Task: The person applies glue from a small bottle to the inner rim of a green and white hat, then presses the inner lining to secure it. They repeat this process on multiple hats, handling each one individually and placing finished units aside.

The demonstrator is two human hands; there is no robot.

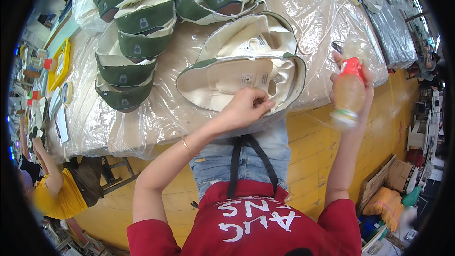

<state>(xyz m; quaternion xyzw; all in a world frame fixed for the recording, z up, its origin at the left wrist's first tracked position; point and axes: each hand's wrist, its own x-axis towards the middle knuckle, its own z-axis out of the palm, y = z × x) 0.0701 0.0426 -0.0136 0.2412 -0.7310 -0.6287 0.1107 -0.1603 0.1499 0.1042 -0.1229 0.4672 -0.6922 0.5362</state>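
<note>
In front of me on the table lies an open sewn fabric piece, cream inside with a dark green rim and small labels. My left hand is at its near edge, thumb and fingers pinched together; what they grip, if anything, is hidden. Beyond it, a similar piece lies open. At the right, my right hand is wrapped round a clear plastic bottle with a red band, its lower end white and green. Motion blurs the bottle, which is held in the air past the table's edge.
Stacked green-and-cream pieces stand on the plastic-covered table at the left, with more at the back. A yellow tray sits far left. Another person in yellow is at lower left. An orange sack lies at lower right.
</note>
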